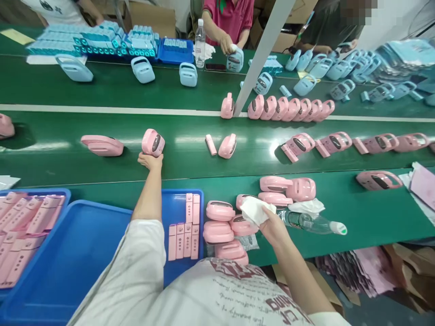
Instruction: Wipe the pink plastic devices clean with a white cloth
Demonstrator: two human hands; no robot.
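Observation:
My left hand (150, 160) reaches over the green belt, its fingers wrapped round the lower end of a pink device (152, 143) with a dark oval panel. Near my body on the right, my right hand (272, 224) pinches a white cloth (255, 210). The cloth hangs over a group of pink devices (218, 232) on the green table. A clear plastic bottle (311, 222) with a white cap lies on its side beyond my right fingers. Further along the belt, a small pink bar (210, 145) lies beside another pink device (227, 146).
Blue trays (78, 253) stand at the near left; pink bars (187, 240) lie in one. A row of pink devices (292, 109) stands by the grey post (263, 54). Across the belt, people handle light-blue devices (235, 60).

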